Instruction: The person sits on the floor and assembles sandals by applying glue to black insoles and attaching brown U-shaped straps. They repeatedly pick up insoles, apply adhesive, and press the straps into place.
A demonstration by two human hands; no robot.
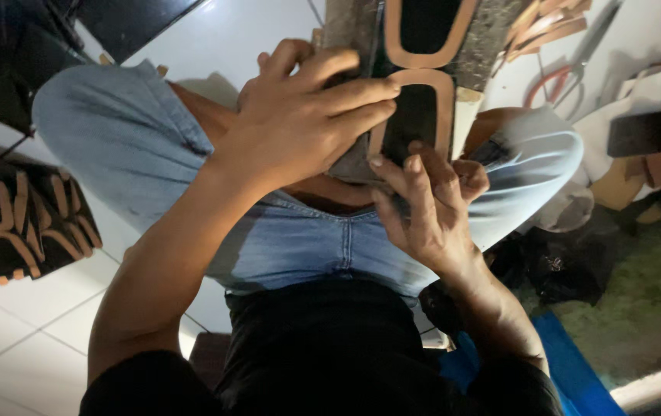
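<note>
We sit on the white tile floor (15, 339) with the board (492, 35) propped across our knees, and everything else is placed from it. On the board lies a black sheet (415, 115) edged with tan loop-shaped strips (447, 100), and that sheet is what both hands work.

Our left hand (307, 115) lies flat over the near left part of the board, fingers (361, 88) stretched long and pressed close together, bearing down on the sheet. It looks best to keep that weight even, so the sheet cannot creep.

Our right hand (431, 204) sits at the near edge of the board, fingertips bunched and pinching at the sheet's lower end; whether a small tool is in the pinch we cannot tell. We judge short, careful moves close to the pressing hand will serve best.

Left of the board lies a pile of finished black pieces (22, 223); right of it, red-handled scissors (569, 73).
</note>
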